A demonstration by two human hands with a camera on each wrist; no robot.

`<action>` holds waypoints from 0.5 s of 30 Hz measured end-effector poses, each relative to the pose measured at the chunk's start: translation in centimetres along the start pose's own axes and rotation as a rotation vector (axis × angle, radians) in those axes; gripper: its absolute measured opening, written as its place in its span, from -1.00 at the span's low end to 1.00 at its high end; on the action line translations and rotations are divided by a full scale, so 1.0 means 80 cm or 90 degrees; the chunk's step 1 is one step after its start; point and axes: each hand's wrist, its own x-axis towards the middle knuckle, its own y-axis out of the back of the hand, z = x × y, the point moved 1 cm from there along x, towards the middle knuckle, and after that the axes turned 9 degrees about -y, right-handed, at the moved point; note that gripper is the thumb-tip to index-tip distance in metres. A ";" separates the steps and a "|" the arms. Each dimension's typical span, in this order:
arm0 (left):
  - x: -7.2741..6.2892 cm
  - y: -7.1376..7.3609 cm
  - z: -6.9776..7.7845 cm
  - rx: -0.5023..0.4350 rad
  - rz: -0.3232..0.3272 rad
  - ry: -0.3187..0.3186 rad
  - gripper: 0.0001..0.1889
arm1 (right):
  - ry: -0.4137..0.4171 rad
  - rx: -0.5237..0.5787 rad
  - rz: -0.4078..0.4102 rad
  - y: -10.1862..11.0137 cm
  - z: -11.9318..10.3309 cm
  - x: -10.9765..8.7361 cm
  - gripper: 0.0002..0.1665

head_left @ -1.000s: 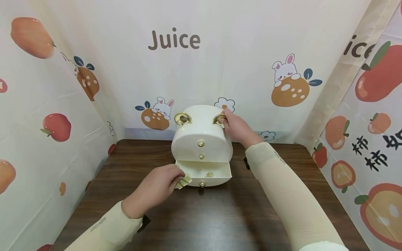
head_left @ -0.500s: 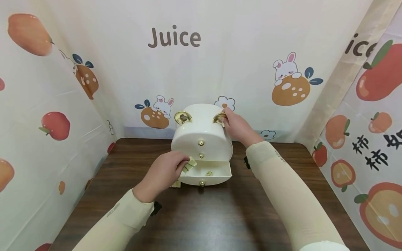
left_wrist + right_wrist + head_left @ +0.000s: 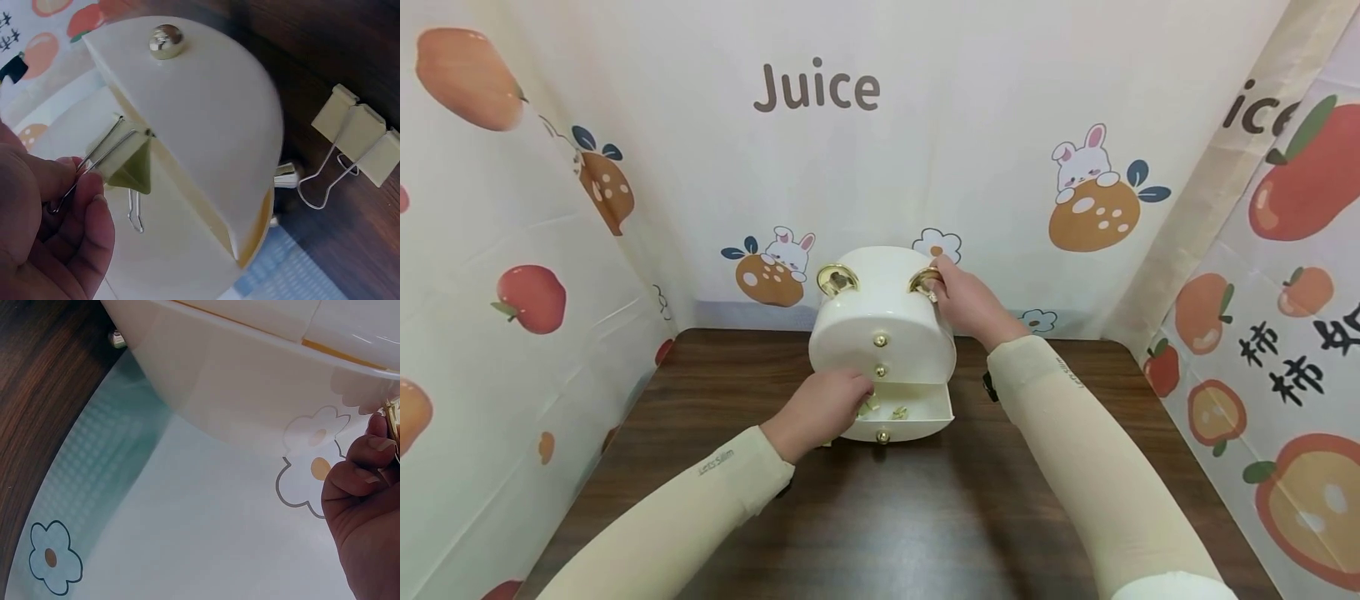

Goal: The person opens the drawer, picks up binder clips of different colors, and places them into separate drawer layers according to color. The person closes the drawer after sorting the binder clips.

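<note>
A glossy white storage box (image 3: 883, 267) with gold ears stands on the table, its bottom drawer (image 3: 917, 430) pulled out. My left hand (image 3: 823, 408) is over the drawer's left side. Thumb and fingers pinch the wire handle of a pale yellow-green binder clip (image 3: 125, 156), which hangs over the drawer in the left wrist view. Another small yellow-green clip (image 3: 900, 412) lies inside the drawer. My right hand (image 3: 962, 300) grips the gold right ear (image 3: 921, 283) on top of the box; the right wrist view shows its curled fingers (image 3: 369, 450) at that ear.
Beside the drawer, on the dark wooden table (image 3: 895, 525), lies another pale yellow binder clip (image 3: 359, 134), mostly hidden by my left hand in the head view. Fruit-printed curtains (image 3: 970, 142) stand behind the box and at both sides.
My left hand has moved right and inward with the binder clip, from left of the drawer to over it. The clip on the table came into sight behind it. My right hand keeps its place.
</note>
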 end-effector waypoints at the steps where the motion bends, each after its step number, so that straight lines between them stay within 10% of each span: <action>1: 0.001 -0.002 0.000 0.000 -0.001 0.000 -0.89 | 0.000 0.000 -0.001 0.000 0.000 0.000 -0.71; 15: 0.018 -0.033 -0.006 0.023 -0.073 -0.014 -0.65 | -0.001 0.008 -0.007 0.002 -0.003 -0.004 -0.73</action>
